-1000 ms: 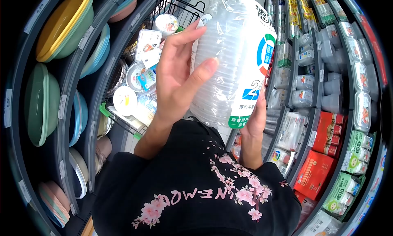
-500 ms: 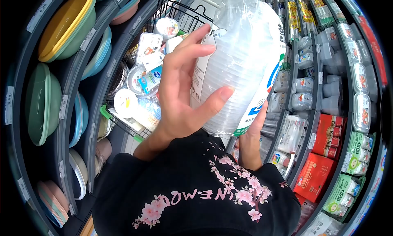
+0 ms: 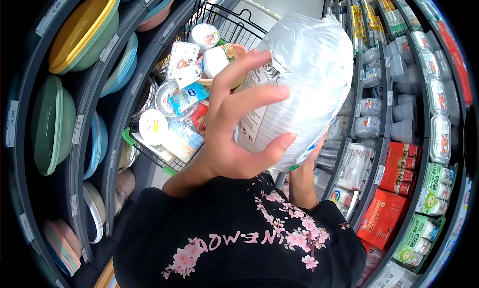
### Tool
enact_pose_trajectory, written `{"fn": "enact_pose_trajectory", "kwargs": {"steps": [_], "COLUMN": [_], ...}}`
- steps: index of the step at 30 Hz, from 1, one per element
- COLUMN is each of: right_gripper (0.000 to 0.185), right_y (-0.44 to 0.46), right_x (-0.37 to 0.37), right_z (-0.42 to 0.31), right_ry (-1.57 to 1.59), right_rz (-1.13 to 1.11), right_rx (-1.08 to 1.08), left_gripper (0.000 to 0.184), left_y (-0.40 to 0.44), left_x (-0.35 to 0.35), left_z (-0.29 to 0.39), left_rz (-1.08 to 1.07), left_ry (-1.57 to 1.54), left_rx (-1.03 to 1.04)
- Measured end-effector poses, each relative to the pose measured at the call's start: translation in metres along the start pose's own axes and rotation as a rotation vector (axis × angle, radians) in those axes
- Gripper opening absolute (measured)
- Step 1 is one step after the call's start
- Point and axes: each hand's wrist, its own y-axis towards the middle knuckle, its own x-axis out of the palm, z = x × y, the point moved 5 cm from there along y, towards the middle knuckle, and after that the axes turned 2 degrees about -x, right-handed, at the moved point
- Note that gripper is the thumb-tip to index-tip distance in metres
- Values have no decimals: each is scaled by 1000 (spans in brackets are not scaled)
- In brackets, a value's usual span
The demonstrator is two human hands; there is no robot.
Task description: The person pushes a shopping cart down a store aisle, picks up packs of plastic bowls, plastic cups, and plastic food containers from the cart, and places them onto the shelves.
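A clear plastic pack of stacked disposable bowls or cups [image 3: 304,88] is held up in front of my chest, tilted so its wrapped top faces up. My left hand [image 3: 239,123] rests along its left side, fingers spread and touching the wrap beside a printed label. On the lower right side my right hand [image 3: 304,175] supports the pack from beneath; most of its fingers are hidden behind it. Left of my left hand, a wire shopping cart [image 3: 237,26] holds several packaged goods, among them a blue packet [image 3: 189,98] and a round white-lidded tub [image 3: 153,126].
On the left, dark shelves [image 3: 100,78] carry coloured basins, such as a green one [image 3: 52,126]. The right-hand shelves hold wrapped containers, red boxes [image 3: 381,218] and green-white packs [image 3: 416,238]. Pale floor [image 3: 299,1] shows beyond the cart.
The pack has turned and tipped in my hands, so its big printed side now faces away and the left label shows more. Both hands have moved slightly lower, uncovering more of the cart.
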Motion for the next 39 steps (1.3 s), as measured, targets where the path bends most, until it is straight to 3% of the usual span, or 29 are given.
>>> {"fn": "enact_pose_trajectory", "kwargs": {"steps": [9,11,12,14,16,19,21,23,26,27,39], "right_gripper": [67,64,64,60,61,74,74,78,80,73,68], "right_y": [-3,-5,-5,-4,-1,-1,-3,-5,-9,-9,-4], "right_x": [-5,0,7,21,32,40,44,50,57,53,45], "right_z": [1,2,0,-14,-25,-40,-45,-51,-57,-57,-62], "right_ry": [69,362,363,-139,-192,-351,-459,-618,-714,-642,-655], "right_rz": [41,-235,-235,30,27,34,14,18,-20,-24,-31], "right_rx": [-5,21,19,-68,-64,-192,-239,-312,-304,-345,-345], "left_gripper": [64,64,58,52,52,55,58,66,76,81,76], "left_y": [-2,-4,-6,-11,-16,-12,-14,-17,-19,-17,-7], "left_x": [7,7,7,10,17,24,28,30,30,30,44], "left_z": [4,1,-7,-19,-36,-35,-37,-45,-49,-47,-46], "left_rz": [8,-5,42,83,132,118,128,194,79,80,130], "left_ry": [89,107,4,-104,-355,-507,-560,-795,-766,-776,-861], "left_rx": [26,-10,-77,-143,-348,-454,-529,-596,-584,-605,-717]}}
